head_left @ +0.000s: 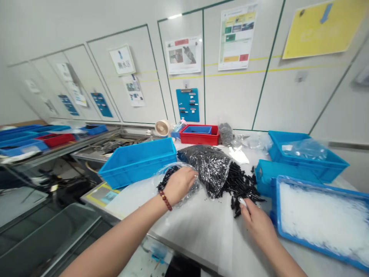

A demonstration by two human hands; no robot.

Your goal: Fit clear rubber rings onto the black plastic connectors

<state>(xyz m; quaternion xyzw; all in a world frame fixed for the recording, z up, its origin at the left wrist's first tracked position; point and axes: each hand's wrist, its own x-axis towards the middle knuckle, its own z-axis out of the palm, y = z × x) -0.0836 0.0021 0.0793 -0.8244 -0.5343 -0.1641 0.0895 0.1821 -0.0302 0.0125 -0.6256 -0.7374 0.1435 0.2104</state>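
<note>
Here, left hand (180, 182) meets one bag (165, 177), right hand (257, 222) one pile (241, 181), both grips unclear.

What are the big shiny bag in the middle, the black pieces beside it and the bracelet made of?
The shiny bag looks like thin, clear plastic: it's crinkled, glossy and see-through.
The black pieces look like fairly dull plastic or rubber, dark with little shine; I can't tell which.
The bracelet looks beaded, smooth and reddish-brown: maybe polished wood, though plastic is possible.
</note>
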